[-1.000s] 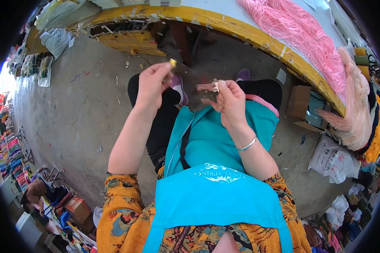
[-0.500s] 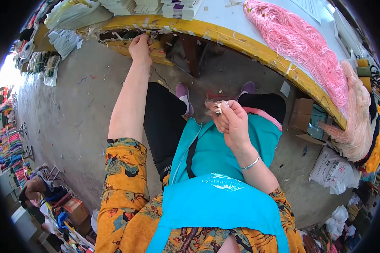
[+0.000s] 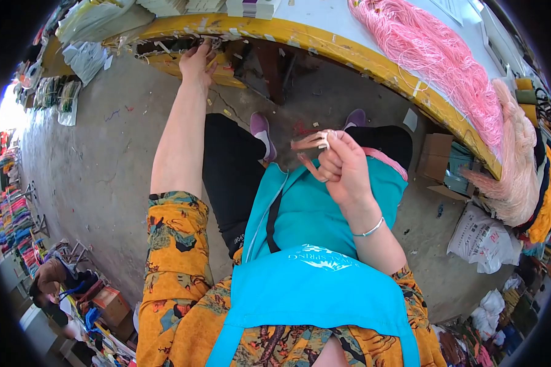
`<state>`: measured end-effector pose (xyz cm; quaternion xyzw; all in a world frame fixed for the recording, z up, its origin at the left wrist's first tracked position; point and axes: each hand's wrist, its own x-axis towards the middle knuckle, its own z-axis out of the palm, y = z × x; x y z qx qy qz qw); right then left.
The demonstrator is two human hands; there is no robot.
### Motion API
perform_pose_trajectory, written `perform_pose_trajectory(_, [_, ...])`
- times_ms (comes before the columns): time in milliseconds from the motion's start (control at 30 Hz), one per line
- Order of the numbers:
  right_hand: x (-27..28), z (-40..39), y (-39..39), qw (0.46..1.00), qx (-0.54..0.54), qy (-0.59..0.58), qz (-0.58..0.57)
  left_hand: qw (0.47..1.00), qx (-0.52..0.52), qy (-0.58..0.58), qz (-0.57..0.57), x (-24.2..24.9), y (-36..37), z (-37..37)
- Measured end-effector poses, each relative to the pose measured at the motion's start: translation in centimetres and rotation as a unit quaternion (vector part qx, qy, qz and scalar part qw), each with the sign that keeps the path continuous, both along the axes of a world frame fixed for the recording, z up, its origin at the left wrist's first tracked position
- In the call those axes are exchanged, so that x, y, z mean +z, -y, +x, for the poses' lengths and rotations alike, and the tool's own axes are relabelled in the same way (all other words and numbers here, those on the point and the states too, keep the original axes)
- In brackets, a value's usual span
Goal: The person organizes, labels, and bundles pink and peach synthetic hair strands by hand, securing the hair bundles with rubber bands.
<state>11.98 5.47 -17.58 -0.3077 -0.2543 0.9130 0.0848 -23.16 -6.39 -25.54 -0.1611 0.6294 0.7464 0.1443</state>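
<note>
My right hand point(image 3: 344, 165), with a silver bangle at the wrist, is raised above my lap. Its thumb and fingers pinch a small bundle of brownish-pink thread point(image 3: 306, 143) that has a white band round it; the loose ends point left. My left hand point(image 3: 196, 64) reaches forward to the open drawer point(image 3: 159, 49) under the table's yellow edge. Its thumb and forefinger are bent together at the drawer, and whatever lies between them is hidden. A turquoise apron point(image 3: 318, 293) covers my lap.
A large pink yarn hank point(image 3: 422, 55) lies on the white tabletop, and pale peach hanks point(image 3: 514, 165) hang at its right end. Below stand an open cardboard box point(image 3: 436, 160) and a white sack point(image 3: 480, 238). Another person point(image 3: 55, 275) is bent over at far left.
My right hand has turned and risen slightly, so the thread bundle now points left and shows more clearly. My left hand has shifted a little at the drawer. The view has moved slightly.
</note>
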Motion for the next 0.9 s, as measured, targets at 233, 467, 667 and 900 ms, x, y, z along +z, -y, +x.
perform_pose_trajectory(233, [1.9, 0.1, -0.8, 0.999, -0.017, -0.030, -0.028, 0.956, -0.287, -0.059, 0.029, 3.9, -1.6, 11.1])
perform_pose_trajectory(467, [2.7, 0.5, -1.1, 0.999, 0.000, -0.048, 0.014, 0.775, -0.617, -0.095, 0.103, 7.4, -0.3, 22.0])
perform_pose_trajectory(667, [2.7, 1.2, -1.6, 0.993, 0.052, 0.029, 0.102, 0.800, -0.578, -0.145, 0.069, 10.5, 0.4, 19.7])
perform_pose_trajectory(900, [0.9, 1.3, 0.2, 0.958, 0.049, -0.008, 0.284, 0.819, -0.558, -0.116, 0.059, 11.6, 0.1, 19.0])
